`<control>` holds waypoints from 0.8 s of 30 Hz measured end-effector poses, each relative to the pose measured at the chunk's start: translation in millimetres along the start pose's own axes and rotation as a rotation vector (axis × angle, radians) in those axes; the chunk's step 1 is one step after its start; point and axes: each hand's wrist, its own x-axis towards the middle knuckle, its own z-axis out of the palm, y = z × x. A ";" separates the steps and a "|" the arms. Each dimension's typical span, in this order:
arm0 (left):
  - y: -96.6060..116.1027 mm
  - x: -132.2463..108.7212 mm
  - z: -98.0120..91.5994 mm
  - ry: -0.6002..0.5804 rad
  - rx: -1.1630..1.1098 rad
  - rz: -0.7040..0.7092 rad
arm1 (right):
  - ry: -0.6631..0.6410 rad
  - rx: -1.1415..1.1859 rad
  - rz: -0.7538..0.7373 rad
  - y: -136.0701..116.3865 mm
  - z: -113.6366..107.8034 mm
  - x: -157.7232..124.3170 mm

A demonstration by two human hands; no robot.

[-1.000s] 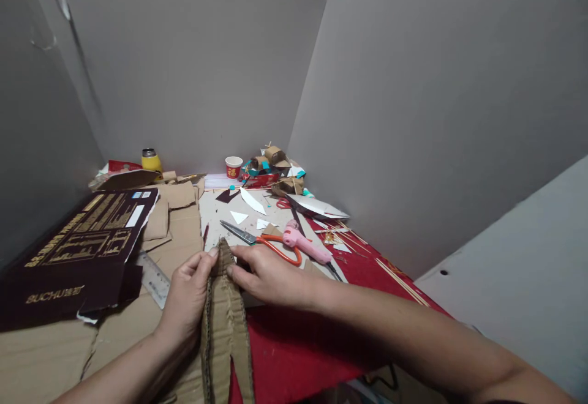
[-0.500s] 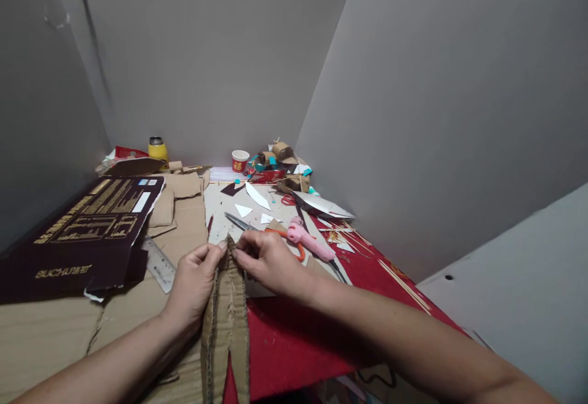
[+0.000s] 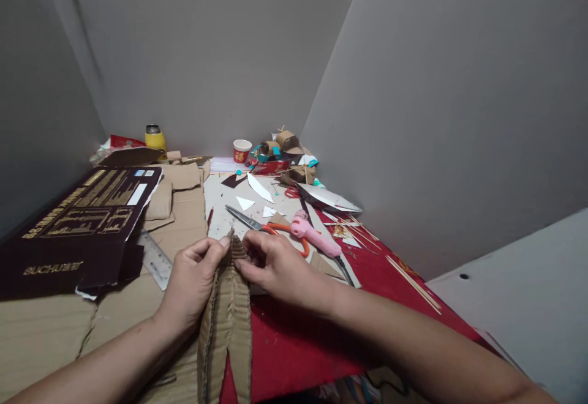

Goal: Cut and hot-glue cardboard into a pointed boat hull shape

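A long folded piece of brown corrugated cardboard stands on its edges in front of me, its pointed far tip between my hands. My left hand presses the left side near the tip, fingers curled and thumb on the tip. My right hand pinches the right side of the tip with curled fingers. Just beyond my right hand lie orange-handled scissors and a pink glue gun.
A dark printed box and a clear ruler lie at the left on flat cardboard sheets. A red cloth, wooden skewers, paper scraps, a paper cup and a yellow bottle are farther off. Grey partition walls enclose the table.
My hands stay pinched on the cardboard tip; the right fingers have curled tighter and shifted slightly. The view has drifted a little.
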 end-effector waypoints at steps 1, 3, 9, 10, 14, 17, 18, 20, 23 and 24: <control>-0.6 0.1 -0.1 0.004 0.019 -0.002 | -0.013 -0.057 -0.014 0.7 -0.6 -1.0; -2.6 0.7 -0.7 0.011 0.046 -0.001 | -0.042 -0.167 -0.054 3.3 -0.1 -2.8; -4.4 2.9 -1.3 0.069 0.120 0.026 | -0.068 -0.563 -0.443 14.0 10.0 -7.8; -3.3 2.9 -0.9 0.079 0.134 0.028 | -0.052 -0.634 -0.510 15.0 11.8 -8.8; 1.8 1.7 0.9 0.081 0.182 0.054 | -0.009 -0.747 -0.682 18.0 17.2 -12.1; 3.5 0.7 1.0 0.084 0.190 0.057 | -0.026 -0.647 -0.669 22.1 17.5 -11.9; 3.4 0.5 0.8 0.075 0.175 0.045 | -0.023 -0.554 -0.607 23.2 16.6 -11.3; 2.7 0.3 0.2 0.042 0.124 0.020 | -0.015 -0.285 -0.387 23.1 13.0 -9.8; 1.3 0.2 -0.8 0.007 0.044 -0.003 | -0.029 0.085 -0.063 16.2 5.2 -8.1; 1.0 0.3 -1.0 0.005 0.020 -0.013 | -0.034 0.149 -0.001 13.0 2.8 -7.7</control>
